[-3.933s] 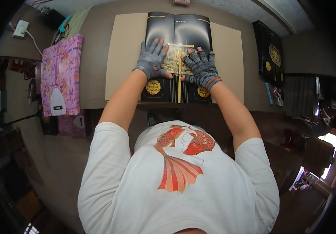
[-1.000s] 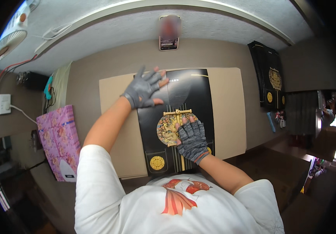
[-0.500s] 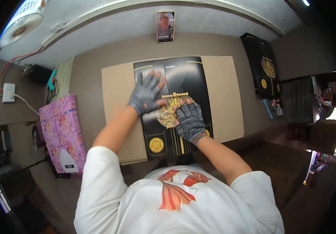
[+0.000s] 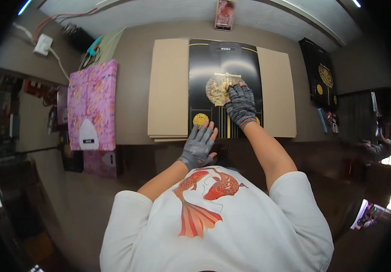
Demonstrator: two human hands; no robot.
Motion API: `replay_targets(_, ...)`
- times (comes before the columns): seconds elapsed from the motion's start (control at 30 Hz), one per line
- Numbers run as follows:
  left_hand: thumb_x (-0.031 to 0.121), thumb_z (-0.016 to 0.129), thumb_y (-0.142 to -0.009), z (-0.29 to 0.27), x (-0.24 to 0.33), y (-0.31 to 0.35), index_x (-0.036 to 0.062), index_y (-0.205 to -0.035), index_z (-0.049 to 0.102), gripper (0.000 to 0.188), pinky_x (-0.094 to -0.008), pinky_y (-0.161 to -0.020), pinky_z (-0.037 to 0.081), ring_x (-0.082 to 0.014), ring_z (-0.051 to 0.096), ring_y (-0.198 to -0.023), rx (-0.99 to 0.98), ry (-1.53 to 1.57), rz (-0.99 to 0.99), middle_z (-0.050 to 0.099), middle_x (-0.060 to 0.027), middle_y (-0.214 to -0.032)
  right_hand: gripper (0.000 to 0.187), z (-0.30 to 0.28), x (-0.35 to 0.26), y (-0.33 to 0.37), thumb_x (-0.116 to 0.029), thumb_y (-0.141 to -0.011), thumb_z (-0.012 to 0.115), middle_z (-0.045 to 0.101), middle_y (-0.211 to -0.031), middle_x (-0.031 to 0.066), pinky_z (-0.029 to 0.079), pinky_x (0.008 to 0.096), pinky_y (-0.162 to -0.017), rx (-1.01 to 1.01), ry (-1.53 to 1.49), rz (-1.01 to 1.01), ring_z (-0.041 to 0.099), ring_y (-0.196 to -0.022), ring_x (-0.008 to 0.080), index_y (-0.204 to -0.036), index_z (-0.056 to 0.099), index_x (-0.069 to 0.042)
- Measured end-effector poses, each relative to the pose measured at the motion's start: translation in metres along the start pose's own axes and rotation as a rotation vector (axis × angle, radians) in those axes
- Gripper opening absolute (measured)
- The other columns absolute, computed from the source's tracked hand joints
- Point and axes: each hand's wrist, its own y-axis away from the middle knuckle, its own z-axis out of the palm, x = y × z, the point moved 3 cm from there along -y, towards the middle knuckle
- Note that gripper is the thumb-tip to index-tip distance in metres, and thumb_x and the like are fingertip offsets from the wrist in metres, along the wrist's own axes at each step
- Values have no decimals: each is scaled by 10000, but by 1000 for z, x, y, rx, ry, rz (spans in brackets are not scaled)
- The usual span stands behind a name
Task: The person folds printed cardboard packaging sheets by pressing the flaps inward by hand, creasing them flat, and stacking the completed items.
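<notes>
A flat, glossy black printed piece [image 4: 225,59], perhaps a folded bag or sheet, lies on a stack of brown cardboard sheets [image 4: 168,90]. It bears a round gold emblem [image 4: 216,90] in its middle and a gold disc near its front left corner. My right hand [image 4: 240,104], in a grey knitted fingerless glove, rests flat on the right side of the emblem, fingers stretched. At the table's near edge is my left hand [image 4: 198,147], in a smooth grey fingerless glove. Its fingers are spread, with the tips at the front left edge of the black piece.
A pink flowered flat stack [image 4: 93,99] lies to the left. More black and gold printed pieces [image 4: 318,72] are piled at the right, beside a blue tool [image 4: 322,120]. A phone [image 4: 224,16] stands at the back wall, and a white power socket [image 4: 43,44] is far left.
My left hand has slid from the upper left of the black piece down to its near edge. My right hand stays on the emblem. The whole view has shifted.
</notes>
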Motion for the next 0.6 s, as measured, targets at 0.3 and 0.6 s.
replay_targets(0.3, 277, 743, -729, 6, 5, 21, 10, -1450, 432, 829, -487, -1185, 261, -349, 347, -1437, 101, 35, 25, 405, -195, -1523, 500, 13, -29, 35, -340, -874, 551, 560, -1365, 173, 259, 575, -1127, 86, 77, 146, 472, -1319, 373, -1313, 601, -106)
replay_targets(0.6, 357, 624, -916, 3, -36, -57, 2, -1431, 445, 650, -516, -1113, 325, -417, 435, -1341, 348, 4, -95, 490, -231, -1429, 555, 3, -47, 57, -321, -844, 634, 504, -1446, 164, 299, 532, -1120, -22, -116, 116, 428, -1372, 363, -1348, 555, -102)
